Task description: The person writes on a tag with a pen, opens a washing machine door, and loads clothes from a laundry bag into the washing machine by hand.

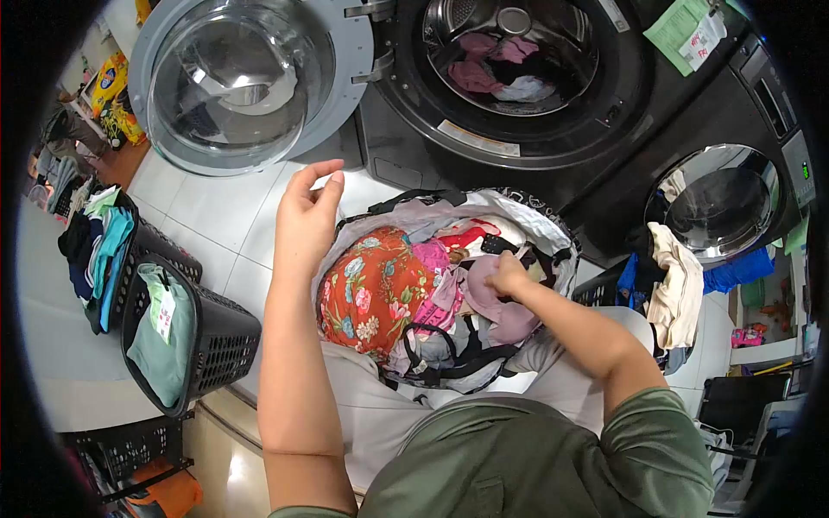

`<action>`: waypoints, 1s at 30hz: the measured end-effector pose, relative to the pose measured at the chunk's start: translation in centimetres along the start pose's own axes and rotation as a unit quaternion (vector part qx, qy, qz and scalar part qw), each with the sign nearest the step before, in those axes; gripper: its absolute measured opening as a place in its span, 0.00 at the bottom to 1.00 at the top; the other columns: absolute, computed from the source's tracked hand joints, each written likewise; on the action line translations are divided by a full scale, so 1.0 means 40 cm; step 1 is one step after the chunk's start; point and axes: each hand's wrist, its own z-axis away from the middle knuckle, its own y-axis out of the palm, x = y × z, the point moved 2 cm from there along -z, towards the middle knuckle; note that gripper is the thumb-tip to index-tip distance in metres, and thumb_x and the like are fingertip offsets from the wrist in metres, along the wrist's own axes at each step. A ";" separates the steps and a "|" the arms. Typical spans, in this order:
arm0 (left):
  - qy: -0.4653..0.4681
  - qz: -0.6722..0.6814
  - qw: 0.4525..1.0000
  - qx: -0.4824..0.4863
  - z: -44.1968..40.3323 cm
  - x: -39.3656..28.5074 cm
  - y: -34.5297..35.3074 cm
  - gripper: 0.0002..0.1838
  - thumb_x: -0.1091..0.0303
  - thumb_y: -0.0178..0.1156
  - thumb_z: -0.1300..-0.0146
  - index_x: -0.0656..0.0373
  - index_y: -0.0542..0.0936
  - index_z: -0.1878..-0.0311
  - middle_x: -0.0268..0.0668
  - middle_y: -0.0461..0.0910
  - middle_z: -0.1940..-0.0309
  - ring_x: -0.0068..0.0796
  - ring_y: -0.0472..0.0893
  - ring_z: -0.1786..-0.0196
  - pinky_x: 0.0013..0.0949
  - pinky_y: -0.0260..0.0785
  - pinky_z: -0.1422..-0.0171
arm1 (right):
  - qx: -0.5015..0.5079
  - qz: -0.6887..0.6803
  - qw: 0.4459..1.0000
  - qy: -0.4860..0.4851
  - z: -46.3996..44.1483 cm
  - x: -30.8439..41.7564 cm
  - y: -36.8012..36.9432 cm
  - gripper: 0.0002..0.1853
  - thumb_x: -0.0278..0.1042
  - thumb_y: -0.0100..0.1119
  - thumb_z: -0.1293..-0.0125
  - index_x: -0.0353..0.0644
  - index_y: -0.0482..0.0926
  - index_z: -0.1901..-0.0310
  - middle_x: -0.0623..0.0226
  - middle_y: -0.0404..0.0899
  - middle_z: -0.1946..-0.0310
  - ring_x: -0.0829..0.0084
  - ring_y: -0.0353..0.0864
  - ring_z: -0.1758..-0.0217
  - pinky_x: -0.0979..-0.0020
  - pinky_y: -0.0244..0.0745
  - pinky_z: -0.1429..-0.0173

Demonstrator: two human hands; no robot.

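White floor tiles (207,203) lie in front of a dark washing machine (553,177) with its round door (350,78) wide open. A round bag (553,231) of clothes (432,257) sits between the person's legs (367,406). Near the bag's right edge, the right hand (509,274) grips a pale pink cloth (508,319). The left hand (308,203) is up by the left edge, its fingers bent and loose, near a red flowery cloth (371,289).
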 end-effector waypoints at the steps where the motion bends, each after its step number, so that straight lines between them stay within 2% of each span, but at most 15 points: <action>1: 0.002 0.004 1.000 0.000 0.004 -0.001 -0.001 0.18 0.60 0.58 0.30 0.60 0.78 0.44 0.37 0.80 0.48 0.28 0.80 0.49 0.34 0.70 0.42 | 0.075 -0.181 0.980 0.037 0.011 -0.002 -0.010 0.28 0.37 0.71 0.45 0.27 0.73 0.47 0.50 0.82 0.54 0.62 0.86 0.60 0.64 0.81 0.58; 3: 0.008 0.012 1.000 0.001 0.005 -0.009 -0.002 0.18 0.60 0.58 0.30 0.60 0.79 0.44 0.37 0.80 0.48 0.28 0.80 0.50 0.34 0.70 0.42 | 0.214 -0.516 0.824 0.099 0.038 0.020 -0.070 0.20 0.30 0.67 0.42 0.29 0.75 0.50 0.56 0.82 0.57 0.67 0.87 0.64 0.66 0.82 0.63; 5: 0.011 0.023 1.000 0.005 0.011 -0.015 0.002 0.18 0.58 0.57 0.30 0.61 0.79 0.44 0.37 0.80 0.48 0.28 0.81 0.51 0.34 0.69 0.42 | 0.411 -0.633 0.652 0.064 0.093 0.087 -0.190 0.18 0.24 0.63 0.40 0.33 0.73 0.48 0.64 0.82 0.59 0.75 0.85 0.67 0.71 0.80 0.69; 7: -0.019 0.053 0.997 0.048 0.009 -0.012 0.014 0.24 0.50 0.55 0.29 0.60 0.77 0.42 0.38 0.80 0.47 0.30 0.80 0.49 0.35 0.69 0.41 | 0.321 -0.656 0.683 0.013 0.228 0.225 -0.402 0.13 0.25 0.63 0.39 0.36 0.76 0.52 0.67 0.82 0.68 0.76 0.82 0.74 0.73 0.77 0.74; 10: -0.024 0.098 0.984 0.145 0.020 -0.010 0.046 0.35 0.36 0.49 0.31 0.59 0.74 0.38 0.40 0.78 0.44 0.33 0.78 0.45 0.38 0.67 0.38 | 0.196 -0.666 0.714 -0.091 0.190 0.258 -0.507 0.09 0.26 0.63 0.37 0.38 0.77 0.57 0.69 0.80 0.74 0.77 0.80 0.79 0.73 0.76 0.76; 13: -0.001 0.135 0.948 0.288 0.025 -0.020 0.068 0.56 0.19 0.48 0.47 0.57 0.60 0.27 0.45 0.68 0.34 0.40 0.70 0.34 0.45 0.60 0.30 | 0.241 -0.594 0.754 -0.142 0.227 0.345 -0.612 0.07 0.29 0.64 0.37 0.39 0.79 0.60 0.72 0.78 0.77 0.80 0.76 0.80 0.77 0.69 0.79; 15: 0.062 0.174 0.918 0.351 0.041 -0.010 0.104 0.63 0.17 0.52 0.53 0.57 0.53 0.24 0.46 0.63 0.30 0.42 0.66 0.31 0.47 0.56 0.27 | 0.244 -0.656 0.682 -0.213 0.203 0.382 -0.658 0.07 0.31 0.64 0.36 0.39 0.79 0.60 0.72 0.79 0.77 0.82 0.76 0.80 0.79 0.70 0.79; 16: 0.017 0.162 0.915 0.368 0.054 -0.018 0.103 0.68 0.27 0.66 0.51 0.70 0.44 0.24 0.53 0.57 0.27 0.48 0.61 0.26 0.43 0.53 0.24 | 0.275 -0.678 0.637 -0.242 0.202 0.417 -0.688 0.07 0.33 0.63 0.34 0.39 0.79 0.62 0.72 0.78 0.76 0.83 0.75 0.80 0.81 0.73 0.77; 19: 0.072 -0.001 0.907 0.416 0.064 0.004 0.137 0.67 0.37 0.72 0.51 0.70 0.42 0.25 0.55 0.57 0.28 0.49 0.62 0.26 0.41 0.58 0.27 | 0.286 -0.719 0.572 -0.271 0.196 0.489 -0.764 0.08 0.33 0.57 0.29 0.39 0.77 0.65 0.73 0.76 0.77 0.80 0.76 0.80 0.81 0.74 0.76; 20: 0.074 -0.028 0.910 0.406 0.074 0.001 0.148 0.62 0.43 0.75 0.50 0.69 0.48 0.25 0.56 0.60 0.29 0.48 0.65 0.28 0.40 0.62 0.29 | 0.283 -0.716 0.563 -0.301 0.191 0.515 -0.780 0.08 0.33 0.56 0.29 0.39 0.77 0.65 0.72 0.76 0.77 0.80 0.76 0.79 0.81 0.74 0.76; 23: 0.015 -0.048 0.900 0.433 0.064 -0.012 0.160 0.55 0.44 0.74 0.48 0.68 0.56 0.28 0.54 0.66 0.32 0.45 0.68 0.30 0.39 0.64 0.30 | 0.226 -0.718 0.574 -0.322 0.179 0.573 -0.843 0.09 0.34 0.52 0.27 0.37 0.75 0.62 0.70 0.76 0.77 0.80 0.77 0.79 0.82 0.73 0.78; 25: 0.010 -0.074 0.906 0.416 0.055 -0.008 0.144 0.48 0.44 0.71 0.45 0.67 0.63 0.31 0.52 0.74 0.41 0.44 0.72 0.34 0.40 0.65 0.32 | 0.234 -0.752 0.539 -0.300 0.017 0.570 -0.910 0.07 0.32 0.52 0.28 0.40 0.75 0.64 0.65 0.76 0.76 0.70 0.78 0.73 0.74 0.74 0.70; 27: 0.004 -0.180 0.899 0.399 0.027 0.022 0.111 0.47 0.43 0.70 0.44 0.65 0.63 0.31 0.52 0.76 0.45 0.45 0.73 0.35 0.41 0.65 0.32 | 0.133 -0.730 0.554 -0.377 0.015 0.571 -0.979 0.13 0.40 0.50 0.25 0.41 0.71 0.65 0.66 0.74 0.77 0.73 0.76 0.74 0.79 0.72 0.74; 28: -0.033 -0.189 0.893 0.406 0.023 0.015 0.104 0.48 0.40 0.69 0.46 0.63 0.64 0.31 0.52 0.74 0.46 0.49 0.73 0.36 0.42 0.64 0.32 | 0.096 -0.757 0.554 -0.334 0.043 0.578 -0.993 0.16 0.43 0.48 0.24 0.39 0.72 0.64 0.65 0.75 0.76 0.75 0.75 0.75 0.80 0.70 0.76; 30: 0.026 -0.201 0.946 0.252 0.017 0.028 0.098 0.49 0.40 0.71 0.47 0.63 0.64 0.31 0.53 0.72 0.43 0.52 0.71 0.36 0.43 0.63 0.31 | 0.204 -0.697 0.601 -0.334 0.053 0.600 -0.981 0.15 0.42 0.47 0.24 0.38 0.73 0.62 0.65 0.75 0.75 0.76 0.74 0.76 0.80 0.69 0.77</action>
